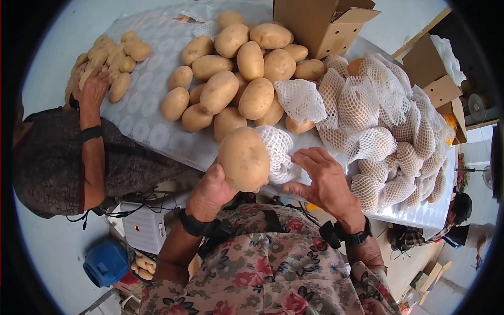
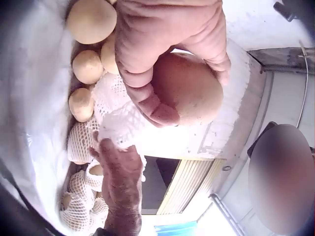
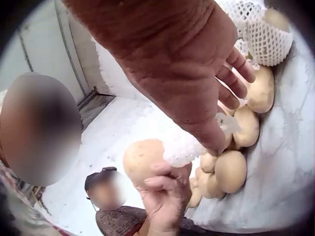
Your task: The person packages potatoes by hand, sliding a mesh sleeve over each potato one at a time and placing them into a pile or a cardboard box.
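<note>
A large potato (image 1: pixel 243 159) is gripped in my left hand (image 1: pixel 212 189), thumb and fingers wrapped about its sides. A white foam net sleeve (image 1: pixel 277 153) bunches at the potato's end that faces my right hand (image 1: pixel 328 184). That right hand has its thumb and fingers spread apart, fingertips right beside the sleeve. In the left wrist view the potato (image 2: pixel 189 88) shows between curled fingers and thumb, with the net (image 2: pixel 123 125) beside it. The right wrist view has the net (image 3: pixel 179 147) over one end of the potato (image 3: pixel 142 160).
Bare potatoes (image 1: pixel 218 92) pile on the plastic-covered table (image 1: pixel 152 126) ahead. Netted potatoes (image 1: pixel 359 102) heap at the right, and a loose net sleeve (image 1: pixel 300 100) lies between the piles. A cardboard box (image 1: pixel 310 26) stands behind. Another person's hand (image 1: pixel 94 86) reaches into potatoes at the left.
</note>
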`<act>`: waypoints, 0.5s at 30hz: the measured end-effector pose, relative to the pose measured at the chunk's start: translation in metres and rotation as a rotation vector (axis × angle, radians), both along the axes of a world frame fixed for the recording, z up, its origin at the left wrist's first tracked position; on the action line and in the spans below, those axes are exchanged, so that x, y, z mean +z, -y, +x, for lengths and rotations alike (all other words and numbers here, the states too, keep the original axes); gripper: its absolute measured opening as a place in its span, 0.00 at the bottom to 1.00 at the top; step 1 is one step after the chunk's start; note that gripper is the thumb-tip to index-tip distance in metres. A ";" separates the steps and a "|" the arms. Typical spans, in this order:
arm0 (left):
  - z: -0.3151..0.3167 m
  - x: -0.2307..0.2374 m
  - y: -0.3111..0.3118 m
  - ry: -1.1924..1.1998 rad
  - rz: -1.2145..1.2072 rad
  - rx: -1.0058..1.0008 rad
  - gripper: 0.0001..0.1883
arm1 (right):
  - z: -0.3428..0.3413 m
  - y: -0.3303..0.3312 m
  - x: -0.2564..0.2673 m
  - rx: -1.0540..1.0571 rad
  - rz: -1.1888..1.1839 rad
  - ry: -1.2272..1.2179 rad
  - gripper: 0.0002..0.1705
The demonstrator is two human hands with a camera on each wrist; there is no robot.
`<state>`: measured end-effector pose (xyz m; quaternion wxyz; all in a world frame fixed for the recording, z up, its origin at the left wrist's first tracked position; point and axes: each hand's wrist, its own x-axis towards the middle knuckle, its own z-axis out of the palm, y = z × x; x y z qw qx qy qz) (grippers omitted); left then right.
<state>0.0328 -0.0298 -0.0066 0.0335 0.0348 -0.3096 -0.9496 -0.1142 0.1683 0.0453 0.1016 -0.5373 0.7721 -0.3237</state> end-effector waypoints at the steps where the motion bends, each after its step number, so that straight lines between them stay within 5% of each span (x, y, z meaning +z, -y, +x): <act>1: 0.001 0.000 0.000 -0.005 -0.002 -0.003 0.52 | 0.001 0.001 -0.011 -0.036 0.008 -0.126 0.24; 6: 0.003 0.015 -0.003 0.088 -0.179 0.072 0.54 | 0.004 -0.006 0.015 -0.327 -0.346 0.399 0.16; 10: 0.000 0.025 -0.002 0.122 -0.388 0.016 0.53 | -0.011 -0.023 0.020 -0.462 -0.615 0.334 0.22; 15: -0.009 0.044 -0.013 0.012 -0.886 -0.140 0.49 | 0.002 -0.004 0.012 -0.091 0.100 0.363 0.27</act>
